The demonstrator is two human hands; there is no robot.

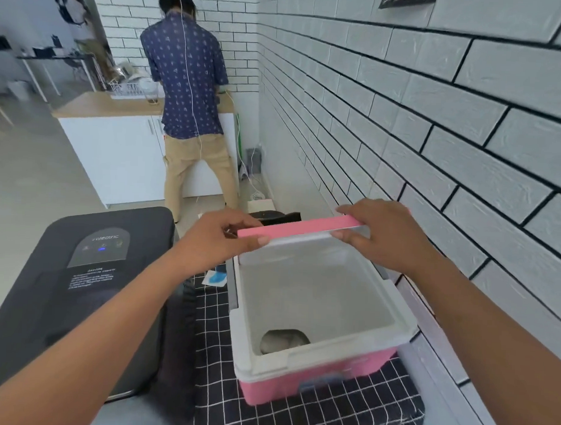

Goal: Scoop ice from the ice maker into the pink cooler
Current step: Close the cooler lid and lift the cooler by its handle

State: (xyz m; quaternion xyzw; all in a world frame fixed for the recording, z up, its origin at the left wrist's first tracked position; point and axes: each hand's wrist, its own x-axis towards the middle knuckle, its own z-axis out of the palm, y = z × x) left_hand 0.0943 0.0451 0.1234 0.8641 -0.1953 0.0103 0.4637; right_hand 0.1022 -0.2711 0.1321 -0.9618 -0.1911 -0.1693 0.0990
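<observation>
At the left, the ice maker (pixel 79 284) is seen as a dark, matte, rounded box with a small lit panel on its closed top. It lies just beside the left forearm, so the left hand (pixel 221 239) is judged the nearer one for reaching it. That hand is curled round the left end of the cooler lid (pixel 304 229), thumb beneath and fingers over the edge. The lid, a flat pink-and-white plastic slab, is held raised on edge at the far rim, its long axis running left to right between the hands. Below it the pink cooler (pixel 317 385) stands open on a black grid-patterned cloth (pixel 214 353), its smooth white interior holding one greyish rounded object. The right hand (pixel 377 234) grips the lid's right end near the white brick wall (pixel 435 122).
</observation>
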